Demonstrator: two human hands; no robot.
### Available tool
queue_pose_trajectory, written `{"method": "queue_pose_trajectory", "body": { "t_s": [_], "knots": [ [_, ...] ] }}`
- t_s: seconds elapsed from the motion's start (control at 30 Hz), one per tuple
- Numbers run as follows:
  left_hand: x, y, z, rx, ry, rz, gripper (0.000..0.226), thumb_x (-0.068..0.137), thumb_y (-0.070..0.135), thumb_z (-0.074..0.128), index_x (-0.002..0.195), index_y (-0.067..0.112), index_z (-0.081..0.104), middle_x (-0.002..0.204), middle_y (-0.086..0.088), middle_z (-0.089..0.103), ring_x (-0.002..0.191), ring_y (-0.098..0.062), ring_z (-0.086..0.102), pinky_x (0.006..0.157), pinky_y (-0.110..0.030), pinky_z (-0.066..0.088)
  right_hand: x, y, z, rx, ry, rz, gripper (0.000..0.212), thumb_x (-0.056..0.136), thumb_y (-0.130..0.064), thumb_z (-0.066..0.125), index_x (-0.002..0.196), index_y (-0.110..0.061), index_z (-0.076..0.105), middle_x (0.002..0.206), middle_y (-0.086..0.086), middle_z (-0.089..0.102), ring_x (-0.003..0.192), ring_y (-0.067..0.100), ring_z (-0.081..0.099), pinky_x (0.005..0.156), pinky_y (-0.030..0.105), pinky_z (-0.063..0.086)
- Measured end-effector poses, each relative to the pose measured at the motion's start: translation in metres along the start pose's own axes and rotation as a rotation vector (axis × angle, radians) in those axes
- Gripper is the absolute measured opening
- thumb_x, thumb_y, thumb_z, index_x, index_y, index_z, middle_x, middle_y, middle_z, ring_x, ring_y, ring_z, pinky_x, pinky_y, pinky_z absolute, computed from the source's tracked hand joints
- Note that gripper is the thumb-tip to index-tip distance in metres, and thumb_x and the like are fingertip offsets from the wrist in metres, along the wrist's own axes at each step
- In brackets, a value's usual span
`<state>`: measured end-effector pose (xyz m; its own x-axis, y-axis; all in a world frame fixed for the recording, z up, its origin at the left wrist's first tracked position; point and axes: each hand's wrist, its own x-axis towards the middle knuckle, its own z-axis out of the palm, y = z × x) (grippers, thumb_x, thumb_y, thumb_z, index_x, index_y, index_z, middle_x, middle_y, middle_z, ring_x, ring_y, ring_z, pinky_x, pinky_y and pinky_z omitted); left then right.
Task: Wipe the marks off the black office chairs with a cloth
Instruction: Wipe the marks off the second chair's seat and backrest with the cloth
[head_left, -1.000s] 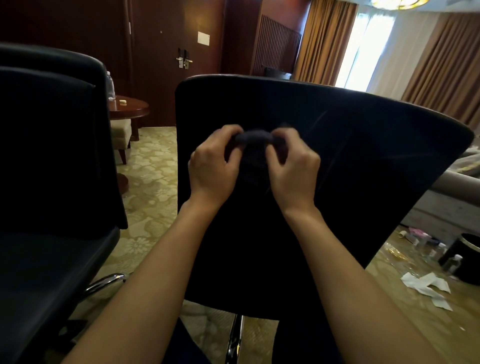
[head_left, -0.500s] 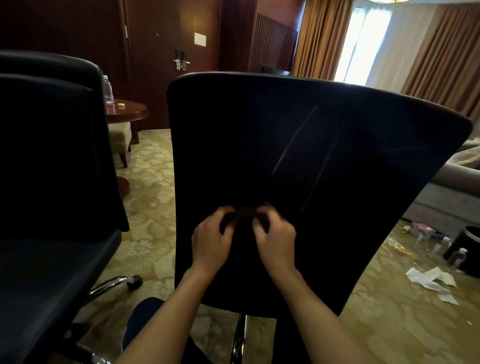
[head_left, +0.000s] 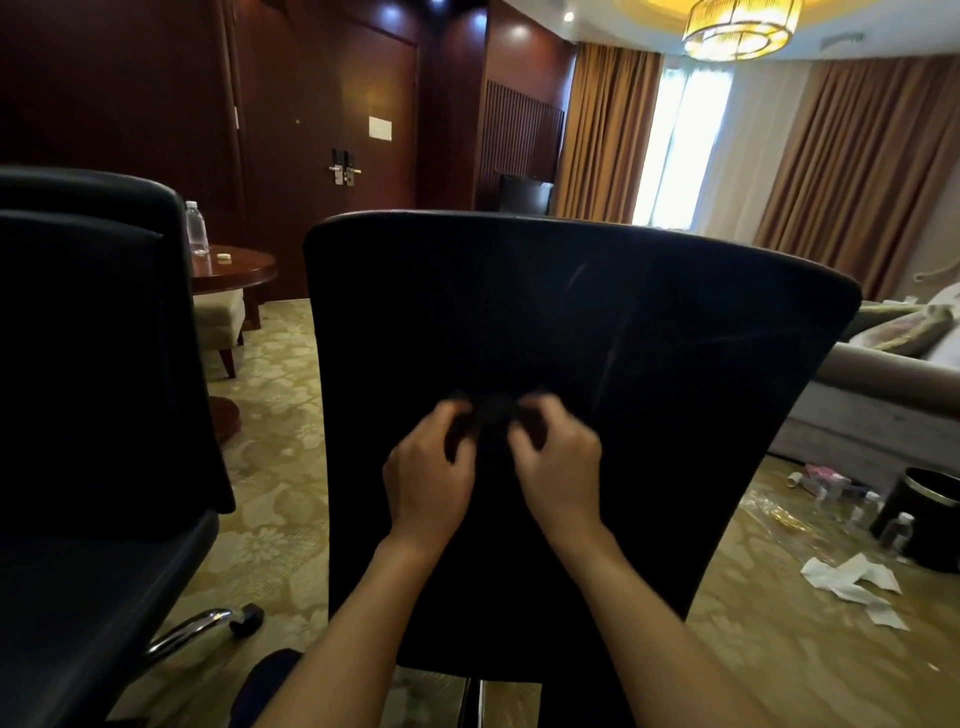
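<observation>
A black office chair (head_left: 649, 364) stands right in front of me, its backrest facing me, with faint pale streaks on its upper right part. My left hand (head_left: 428, 475) and my right hand (head_left: 558, 470) sit side by side on the middle of the backrest. Both grip a small dark cloth (head_left: 493, 415) bunched between their fingertips and press it against the backrest. The cloth is blurred and hard to tell from the black surface. A second black office chair (head_left: 88, 395) fills the left side.
A round wooden table (head_left: 236, 267) with a water bottle (head_left: 197, 228) stands behind the left chair. A sofa (head_left: 883, 395) lies at the right. A black bin (head_left: 930, 514), small bottles and white paper scraps (head_left: 852, 577) litter the carpet at the right.
Both hands slid the cloth down the backrest from near its top to its middle, then stayed at about that height. The camera view has tilted up.
</observation>
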<state>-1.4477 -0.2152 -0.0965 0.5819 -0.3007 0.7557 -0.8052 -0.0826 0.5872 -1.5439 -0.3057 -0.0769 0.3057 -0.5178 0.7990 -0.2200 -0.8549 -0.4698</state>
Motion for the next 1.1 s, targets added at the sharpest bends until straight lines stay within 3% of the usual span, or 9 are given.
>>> {"method": "queue_pose_trajectory", "body": {
  "t_s": [0.13,0.27,0.37,0.5,0.63,0.73,0.9,1.0,1.1],
  "knots": [
    [-0.028,-0.020,-0.001,0.005,-0.123,-0.118,0.024,0.090,0.016,0.067,0.114,0.019,0.068,0.101,0.003,0.074,0.093,-0.020,0.071,0.076,-0.028,0.051,-0.033,0.010,0.009,-0.010,-0.187,0.149,0.025,0.090,-0.022,0.065,0.114,-0.013,0.066,0.096,0.004,0.072,0.087,0.021,0.069,0.078,0.028,0.054],
    [0.021,0.017,-0.019,-0.088,0.041,-0.017,0.024,0.086,0.011,0.067,0.109,0.018,0.067,0.097,0.002,0.073,0.088,-0.020,0.070,0.077,-0.029,0.052,0.014,-0.030,-0.015,0.055,0.045,-0.005,0.020,0.084,-0.012,0.070,0.104,-0.012,0.067,0.090,0.006,0.071,0.081,0.023,0.068,0.073,0.018,0.042],
    [0.072,0.067,-0.039,-0.195,0.185,0.135,0.026,0.084,0.016,0.063,0.110,0.018,0.067,0.101,0.002,0.072,0.090,-0.017,0.069,0.080,-0.030,0.053,0.069,-0.070,-0.048,0.141,0.213,-0.147,0.021,0.083,-0.012,0.069,0.104,-0.012,0.067,0.095,0.006,0.070,0.084,0.018,0.066,0.080,0.025,0.050],
    [0.108,0.105,-0.054,-0.139,0.205,0.254,0.023,0.088,0.022,0.063,0.110,0.022,0.065,0.099,0.005,0.072,0.086,-0.017,0.068,0.075,-0.034,0.055,0.103,-0.088,-0.069,0.116,0.271,-0.160,0.019,0.088,-0.018,0.068,0.105,-0.016,0.063,0.096,-0.001,0.068,0.085,0.010,0.065,0.083,0.029,0.057],
    [0.078,0.075,-0.035,-0.052,0.138,0.214,0.031,0.084,0.015,0.069,0.115,0.020,0.068,0.108,0.000,0.073,0.094,-0.021,0.070,0.080,-0.031,0.052,0.074,-0.059,-0.049,0.042,0.202,-0.092,0.021,0.085,-0.018,0.070,0.105,-0.014,0.064,0.093,0.005,0.070,0.083,0.020,0.067,0.078,0.036,0.056],
    [0.033,0.029,-0.010,0.053,-0.018,0.095,0.034,0.084,0.016,0.071,0.118,0.020,0.069,0.109,-0.001,0.073,0.096,-0.025,0.070,0.079,-0.034,0.054,0.026,-0.024,-0.023,0.004,0.084,0.046,0.021,0.083,-0.017,0.071,0.103,-0.012,0.066,0.088,0.011,0.071,0.081,0.030,0.068,0.071,0.033,0.050],
    [-0.013,0.000,-0.003,0.137,-0.199,-0.035,0.033,0.089,0.022,0.068,0.121,0.025,0.067,0.109,0.003,0.073,0.101,-0.020,0.069,0.081,-0.031,0.051,-0.023,0.001,-0.011,-0.062,-0.153,0.240,0.024,0.088,-0.025,0.068,0.111,-0.018,0.066,0.095,0.004,0.071,0.089,0.022,0.068,0.077,0.027,0.048],
    [0.009,0.026,-0.014,0.033,-0.107,0.012,0.031,0.088,0.022,0.068,0.119,0.021,0.068,0.107,0.001,0.073,0.097,-0.021,0.070,0.079,-0.026,0.048,0.006,-0.021,-0.030,0.046,0.020,0.120,0.018,0.082,-0.021,0.069,0.100,-0.018,0.067,0.088,0.003,0.071,0.082,0.022,0.068,0.074,0.026,0.048],
    [0.057,0.078,-0.033,-0.116,0.085,0.145,0.035,0.083,0.025,0.064,0.118,0.021,0.068,0.106,-0.001,0.074,0.095,-0.022,0.070,0.081,-0.032,0.054,0.062,-0.053,-0.066,0.119,0.232,-0.072,0.021,0.080,-0.021,0.067,0.100,-0.015,0.067,0.091,0.003,0.070,0.082,0.019,0.067,0.078,0.029,0.051]
  ]
}}
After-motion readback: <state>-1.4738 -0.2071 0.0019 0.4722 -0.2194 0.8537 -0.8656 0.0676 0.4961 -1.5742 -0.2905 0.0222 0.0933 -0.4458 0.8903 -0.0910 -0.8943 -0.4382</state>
